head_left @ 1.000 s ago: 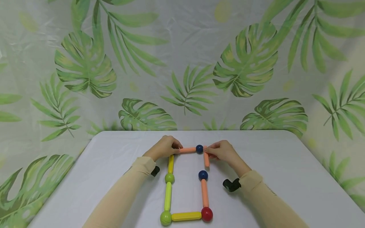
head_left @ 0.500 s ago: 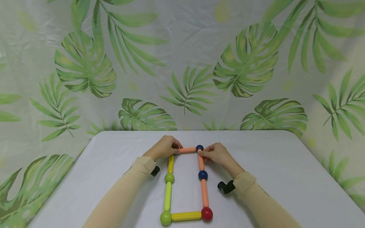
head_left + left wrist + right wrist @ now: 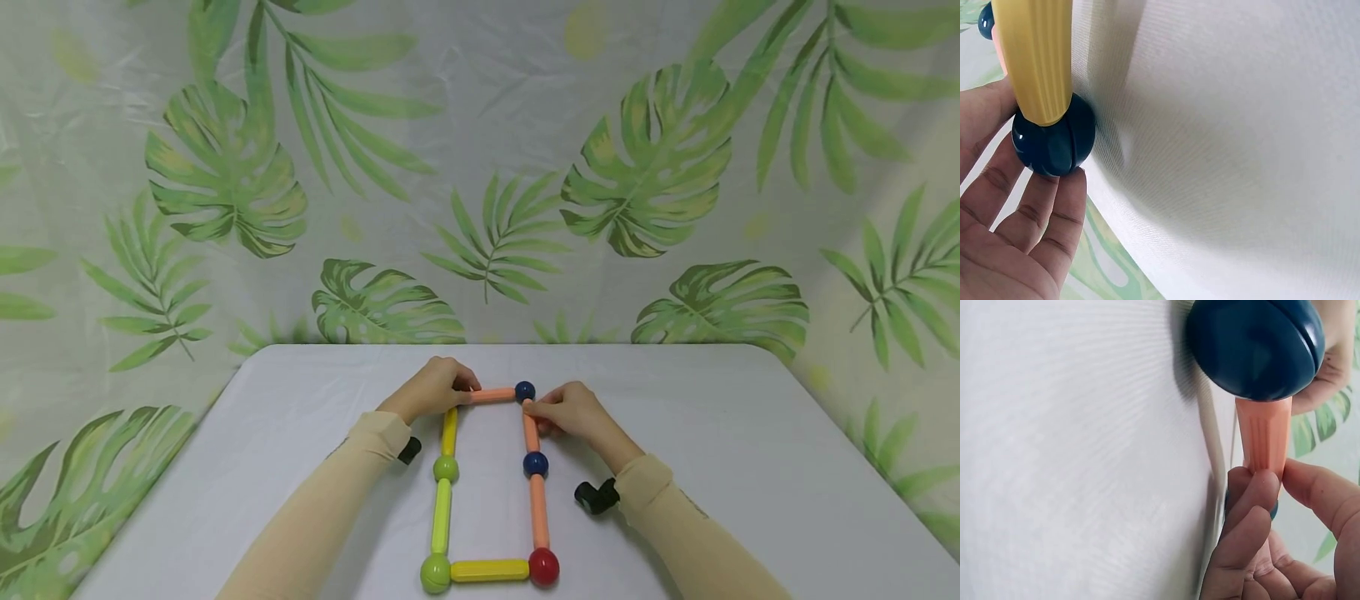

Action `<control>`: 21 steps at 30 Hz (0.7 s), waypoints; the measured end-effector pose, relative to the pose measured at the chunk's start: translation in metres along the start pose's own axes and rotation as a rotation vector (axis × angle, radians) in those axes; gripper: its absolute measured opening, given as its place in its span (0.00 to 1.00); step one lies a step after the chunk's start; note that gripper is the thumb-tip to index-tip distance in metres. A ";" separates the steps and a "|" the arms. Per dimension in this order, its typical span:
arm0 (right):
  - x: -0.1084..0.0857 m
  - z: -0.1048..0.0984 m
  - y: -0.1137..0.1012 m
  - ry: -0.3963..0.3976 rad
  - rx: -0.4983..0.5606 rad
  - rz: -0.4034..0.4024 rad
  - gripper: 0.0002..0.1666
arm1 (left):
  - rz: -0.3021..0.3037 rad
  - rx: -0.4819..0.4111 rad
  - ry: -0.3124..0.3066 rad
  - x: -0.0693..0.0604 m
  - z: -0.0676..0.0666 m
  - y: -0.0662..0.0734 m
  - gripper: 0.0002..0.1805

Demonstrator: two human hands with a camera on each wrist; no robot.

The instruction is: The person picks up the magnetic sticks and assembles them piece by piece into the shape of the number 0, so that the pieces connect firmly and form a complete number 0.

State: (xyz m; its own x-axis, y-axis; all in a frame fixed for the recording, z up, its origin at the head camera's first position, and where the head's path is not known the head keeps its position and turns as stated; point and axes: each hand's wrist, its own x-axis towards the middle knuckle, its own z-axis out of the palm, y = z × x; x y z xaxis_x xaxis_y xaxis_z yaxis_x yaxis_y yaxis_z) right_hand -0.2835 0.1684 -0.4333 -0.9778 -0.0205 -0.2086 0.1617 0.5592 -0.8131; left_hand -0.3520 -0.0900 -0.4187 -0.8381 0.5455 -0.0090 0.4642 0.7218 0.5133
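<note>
My left hand (image 3: 438, 385) grips a dark blue ball (image 3: 1047, 144) at the far left corner of a stick-and-ball frame; the head view hides that ball behind the hand. A yellow stick (image 3: 1035, 56) meets it, and an orange stick (image 3: 493, 395) runs from this corner to a blue ball (image 3: 525, 391) at the far right. Thumb and fingers of my right hand (image 3: 573, 412) pinch another orange stick (image 3: 531, 429) near its far end. Its near end touches a second blue ball (image 3: 1254, 350). Whether its far end touches the corner ball, I cannot tell.
On the white table (image 3: 315, 367), the frame continues towards me with green balls (image 3: 446, 468), a light green stick (image 3: 442, 517), a yellow stick (image 3: 490, 571), a red ball (image 3: 543, 567) and an orange stick (image 3: 539, 512). A leaf-patterned curtain (image 3: 495, 125) hangs behind.
My right hand has moved left and slightly nearer, bringing the pinched orange stick from beside the frame into line between the two blue balls. My left hand stays put.
</note>
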 end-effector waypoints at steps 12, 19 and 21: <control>0.002 0.003 0.006 -0.002 0.033 0.029 0.19 | -0.019 -0.011 0.000 -0.001 0.002 0.003 0.06; 0.004 0.004 0.006 0.001 0.031 0.036 0.19 | -0.009 0.004 0.005 -0.001 0.002 0.003 0.06; 0.003 0.004 0.005 -0.001 0.031 0.031 0.19 | -0.007 0.006 0.006 -0.001 0.001 0.003 0.06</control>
State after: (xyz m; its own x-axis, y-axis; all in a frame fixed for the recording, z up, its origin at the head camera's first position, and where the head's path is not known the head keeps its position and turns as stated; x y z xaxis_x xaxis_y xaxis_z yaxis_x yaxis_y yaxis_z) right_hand -0.2854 0.1684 -0.4404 -0.9722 -0.0040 -0.2342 0.1960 0.5335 -0.8228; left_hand -0.3488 -0.0876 -0.4182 -0.8431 0.5378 -0.0073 0.4600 0.7280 0.5084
